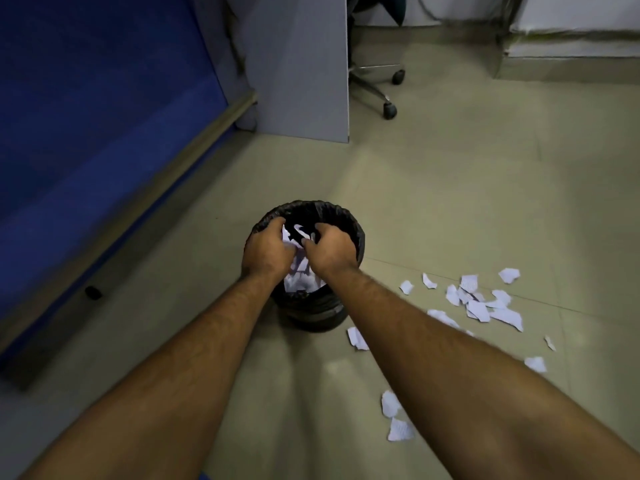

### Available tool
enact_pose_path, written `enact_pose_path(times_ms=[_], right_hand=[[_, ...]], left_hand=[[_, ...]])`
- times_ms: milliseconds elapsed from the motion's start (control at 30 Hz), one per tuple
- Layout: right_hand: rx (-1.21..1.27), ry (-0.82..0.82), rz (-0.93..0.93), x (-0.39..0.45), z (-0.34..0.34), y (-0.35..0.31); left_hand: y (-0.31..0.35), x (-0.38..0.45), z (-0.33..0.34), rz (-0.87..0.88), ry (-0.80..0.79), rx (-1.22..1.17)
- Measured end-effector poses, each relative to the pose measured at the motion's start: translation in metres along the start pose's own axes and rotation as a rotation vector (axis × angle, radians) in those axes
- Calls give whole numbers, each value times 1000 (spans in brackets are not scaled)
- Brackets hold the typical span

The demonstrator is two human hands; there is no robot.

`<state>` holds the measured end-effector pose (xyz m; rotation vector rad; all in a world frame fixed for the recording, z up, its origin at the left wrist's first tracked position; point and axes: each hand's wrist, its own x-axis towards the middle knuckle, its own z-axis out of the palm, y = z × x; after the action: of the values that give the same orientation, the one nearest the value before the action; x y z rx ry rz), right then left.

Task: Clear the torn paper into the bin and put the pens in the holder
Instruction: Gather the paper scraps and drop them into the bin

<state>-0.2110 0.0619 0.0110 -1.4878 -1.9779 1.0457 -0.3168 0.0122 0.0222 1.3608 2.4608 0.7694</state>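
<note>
Both hands over the mouth of the black-lined bin [351, 233], frame centre. Left hand [266, 249] and right hand [330, 251] are side by side with fingers curled inward, cupping a bunch of torn paper [298, 263] between them; some white pieces hang below the palms inside the bin. How tight the hold is, can't tell. More paper scraps [479, 303] are scattered on the tiled floor [450, 188] at 3 to 5 o'clock of the bin, well apart from it. Office chair base [381, 88] at 12 o'clock, blue partition [97, 109] at 10 o'clock. Pens and holder not in view.
</note>
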Motion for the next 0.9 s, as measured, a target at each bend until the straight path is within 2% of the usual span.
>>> enact_pose_path(times_ms=[100,233,433,567,667,800,900], right_hand=[[4,37,7,0,0,1],[107,107,12,-2,-13,-1],[237,334,58,-11,-50,17],[302,460,112,-28,-78,64],[270,485,228,-49,-85,116],[123,424,398,-84,-87,202],[54,323,450,-103,-82,258]], left_hand=[[-1,3,5,-3,-40,44],[10,1,12,30,-51,-9],[54,-10,25,98,-38,-189],[88,-37,64,184,-197,-275],[100,-63,109,169,-297,-262],[104,-106,176,157,-487,-187],[97,-131,218,219,-589,-59]])
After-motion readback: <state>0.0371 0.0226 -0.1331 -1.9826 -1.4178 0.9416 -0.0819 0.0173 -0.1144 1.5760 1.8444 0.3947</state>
